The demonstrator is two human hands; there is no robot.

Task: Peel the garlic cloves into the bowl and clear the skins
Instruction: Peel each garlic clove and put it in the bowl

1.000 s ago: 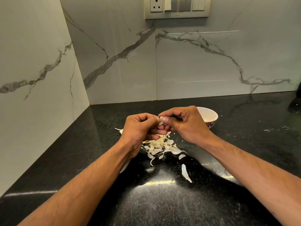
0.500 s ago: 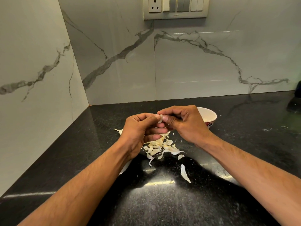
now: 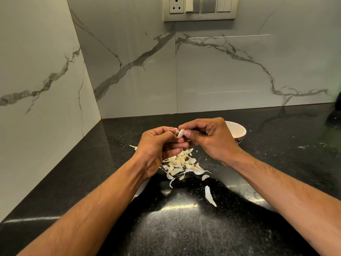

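A pale garlic clove (image 3: 180, 133) is pinched between the fingertips of both hands above the black counter. My left hand (image 3: 156, 146) grips it from the left and my right hand (image 3: 210, 139) pinches it from the right with thumb and forefinger. A heap of papery white skins (image 3: 181, 164) lies on the counter just below the hands, with one loose skin (image 3: 210, 195) nearer me. A small white bowl (image 3: 238, 131) with a patterned outside stands behind my right hand, which partly hides it; what lies inside is not visible.
The black speckled counter (image 3: 184, 228) meets marble walls at the left and back, forming a corner. A socket and switch panel (image 3: 199, 8) is on the back wall. A white object's edge (image 3: 141, 189) peeks out under my left forearm. A dark object (image 3: 335, 117) sits far right.
The hands have stayed in the same place over the skins; the clove has turned a little between the fingertips and shows more of its pale side.
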